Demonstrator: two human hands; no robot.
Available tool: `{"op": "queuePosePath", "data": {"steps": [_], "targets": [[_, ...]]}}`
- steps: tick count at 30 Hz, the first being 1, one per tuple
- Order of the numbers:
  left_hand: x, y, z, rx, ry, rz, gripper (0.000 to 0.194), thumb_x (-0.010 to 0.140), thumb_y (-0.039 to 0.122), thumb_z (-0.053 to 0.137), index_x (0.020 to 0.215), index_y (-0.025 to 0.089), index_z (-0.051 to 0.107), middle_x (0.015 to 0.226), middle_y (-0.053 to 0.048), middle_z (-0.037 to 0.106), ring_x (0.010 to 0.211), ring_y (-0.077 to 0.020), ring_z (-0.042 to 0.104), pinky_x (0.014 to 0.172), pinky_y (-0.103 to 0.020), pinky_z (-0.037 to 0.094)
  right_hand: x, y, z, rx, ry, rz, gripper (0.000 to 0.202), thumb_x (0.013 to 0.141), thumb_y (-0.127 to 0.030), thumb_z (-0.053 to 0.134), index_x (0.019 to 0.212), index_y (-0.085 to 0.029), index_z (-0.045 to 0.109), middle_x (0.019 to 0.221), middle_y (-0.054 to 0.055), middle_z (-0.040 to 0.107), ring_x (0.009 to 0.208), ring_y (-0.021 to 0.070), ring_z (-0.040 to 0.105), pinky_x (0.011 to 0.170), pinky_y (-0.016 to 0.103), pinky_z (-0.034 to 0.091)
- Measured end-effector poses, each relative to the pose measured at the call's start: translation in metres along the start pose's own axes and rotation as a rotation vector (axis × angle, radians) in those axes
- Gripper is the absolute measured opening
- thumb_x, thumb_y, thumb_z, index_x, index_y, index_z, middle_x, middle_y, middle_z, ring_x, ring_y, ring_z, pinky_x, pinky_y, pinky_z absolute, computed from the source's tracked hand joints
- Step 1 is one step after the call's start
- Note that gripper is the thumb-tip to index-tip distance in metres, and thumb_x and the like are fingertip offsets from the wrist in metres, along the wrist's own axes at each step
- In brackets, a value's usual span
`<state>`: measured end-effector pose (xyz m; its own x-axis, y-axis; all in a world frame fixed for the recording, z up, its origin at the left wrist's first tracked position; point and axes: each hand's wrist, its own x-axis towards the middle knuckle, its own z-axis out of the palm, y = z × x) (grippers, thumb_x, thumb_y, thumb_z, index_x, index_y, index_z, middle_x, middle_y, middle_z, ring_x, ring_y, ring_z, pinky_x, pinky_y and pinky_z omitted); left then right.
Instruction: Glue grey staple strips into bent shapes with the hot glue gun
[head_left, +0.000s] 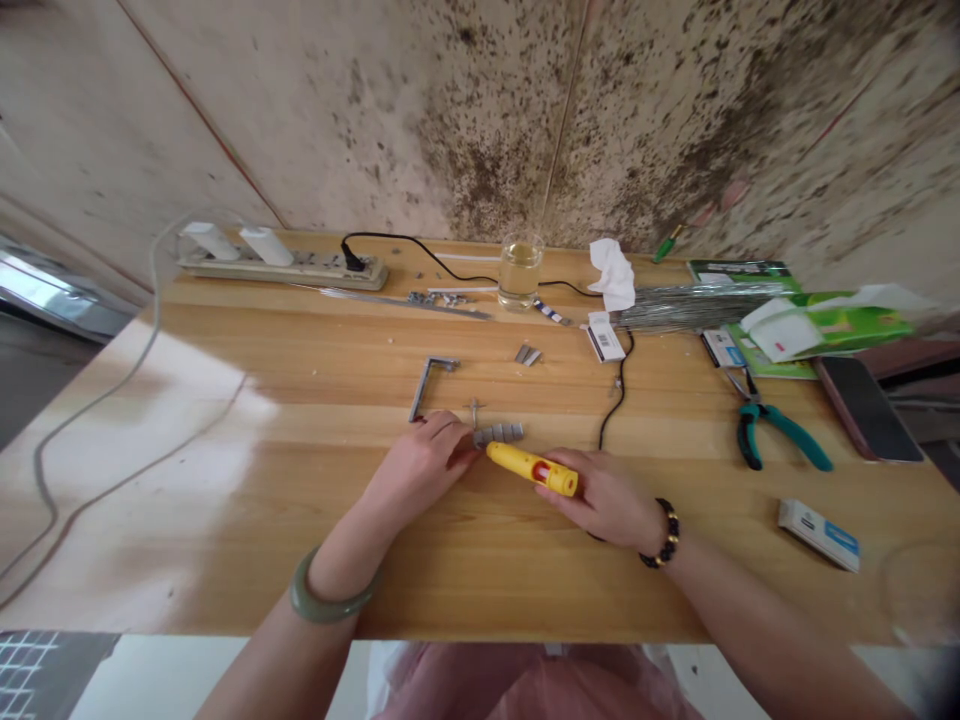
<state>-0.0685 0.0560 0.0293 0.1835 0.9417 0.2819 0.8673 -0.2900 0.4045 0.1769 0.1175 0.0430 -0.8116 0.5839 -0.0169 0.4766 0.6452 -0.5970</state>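
My right hand (611, 497) is closed round a yellow glue gun (517, 462), its nozzle pointing left. The nozzle tip is at a short row of grey block-like segments (502, 433); whether it touches them I cannot tell. My left hand (420, 465) has its fingers pinched at the left end of that row, partly covering it. Just behind the row is a small thin cross-shaped metal piece (474, 408). An angled grey metal bar (422, 388) lies beyond my left fingers. Two or so loose grey strips (528, 355) rest farther back.
At the back are a power strip (300, 268), a glass of yellowish liquid (520, 272) and a bundle of wires (675, 305). To the right lie teal-handled pliers (784, 430), a phone (870, 408), a tissue pack (855, 322) and a small box (819, 533). A black cord (616, 400) runs behind my right hand.
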Motion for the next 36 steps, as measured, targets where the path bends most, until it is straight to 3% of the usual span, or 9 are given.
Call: {"op": "queuePosePath", "data": {"steps": [8,23,36], "targets": [[-0.0003,0.0017,0.0006,0.004,0.000,0.025,0.010,0.083,0.018,0.055,0.092,0.016,0.058,0.087,-0.007,0.061,0.082,-0.0191,0.059,0.073,-0.034,0.050,0.0013,-0.0002,0.0013,0.015,0.061,0.014,0.028,0.089,-0.041,0.047,0.103,-0.020,0.057,0.095,0.007,0.068,0.083,0.0200,0.063,0.072,0.030,0.045],[0.0002,-0.0004,0.0017,0.011,0.018,0.025,0.006,0.083,0.020,0.057,0.088,0.016,0.058,0.084,-0.007,0.061,0.080,-0.0187,0.058,0.072,-0.034,0.049,0.0001,-0.0008,-0.0010,0.003,-0.020,0.003,0.026,0.088,-0.038,0.050,0.104,-0.019,0.057,0.093,0.006,0.068,0.082,0.0193,0.063,0.071,0.030,0.046],[-0.0008,-0.0003,0.0027,0.028,0.002,0.042,0.009,0.084,0.022,0.054,0.091,0.017,0.058,0.086,-0.007,0.061,0.081,-0.0189,0.059,0.072,-0.033,0.049,0.0004,0.0006,0.0013,0.000,0.067,0.003,0.028,0.089,-0.040,0.048,0.106,-0.019,0.056,0.096,0.007,0.068,0.083,0.0199,0.064,0.072,0.031,0.046]]}}
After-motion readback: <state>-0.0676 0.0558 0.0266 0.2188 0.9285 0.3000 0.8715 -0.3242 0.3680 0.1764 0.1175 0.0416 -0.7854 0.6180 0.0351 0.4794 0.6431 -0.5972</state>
